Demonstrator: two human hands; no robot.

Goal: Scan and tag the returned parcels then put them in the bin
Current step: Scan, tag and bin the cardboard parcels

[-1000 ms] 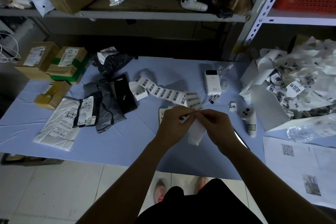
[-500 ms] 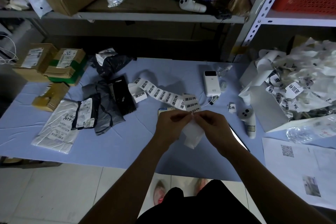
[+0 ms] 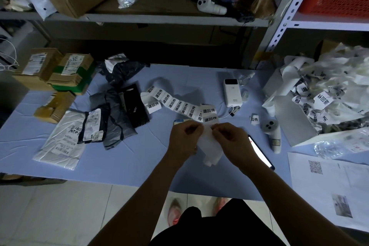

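Left hand (image 3: 184,139) and right hand (image 3: 229,140) pinching label strip (image 3: 179,106), above blue table (image 3: 139,158)

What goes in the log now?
left hand: pinches sticker strip | right hand: pinches it | parcels: on table

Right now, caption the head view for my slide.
Left hand and right hand pinch the label strip; parcels lie on the blue table.

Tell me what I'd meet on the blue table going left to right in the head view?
Cardboard boxes, grey bag, label strip, power bank, scanner, printed sheet.
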